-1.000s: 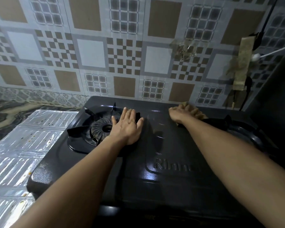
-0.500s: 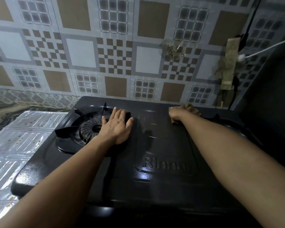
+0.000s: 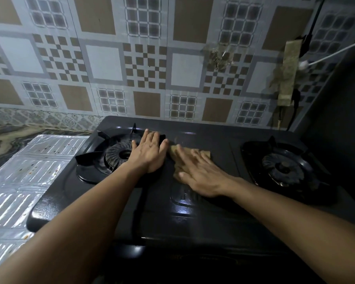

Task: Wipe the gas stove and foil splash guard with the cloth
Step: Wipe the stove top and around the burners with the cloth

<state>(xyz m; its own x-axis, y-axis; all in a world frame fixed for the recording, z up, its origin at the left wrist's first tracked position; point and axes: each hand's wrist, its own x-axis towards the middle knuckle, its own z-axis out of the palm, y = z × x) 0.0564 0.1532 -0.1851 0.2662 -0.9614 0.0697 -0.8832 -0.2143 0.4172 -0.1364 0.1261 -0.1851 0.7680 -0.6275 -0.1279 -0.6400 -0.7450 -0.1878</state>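
A black two-burner gas stove (image 3: 193, 218) fills the middle of the view. My left hand (image 3: 150, 152) lies flat on its top, beside the left burner (image 3: 119, 155), fingers together, holding nothing. My right hand (image 3: 199, 173) presses flat on a tan cloth (image 3: 205, 153) in the stove's centre panel, just right of my left hand; the palm covers most of the cloth. A silver foil splash guard (image 3: 23, 177) lies flat to the left of the stove, with small brown spots on it.
The right burner (image 3: 285, 167) and its pan support sit near the stove's right edge. A patterned tiled wall (image 3: 143, 64) stands close behind. A taped strip (image 3: 287, 72), a plug and cables hang at the right. A marbled counter (image 3: 8, 140) shows far left.
My right hand has slid the cloth from the stove's back edge forward and left to the centre panel, and now lies flat on it. My left hand has stayed by the left burner.
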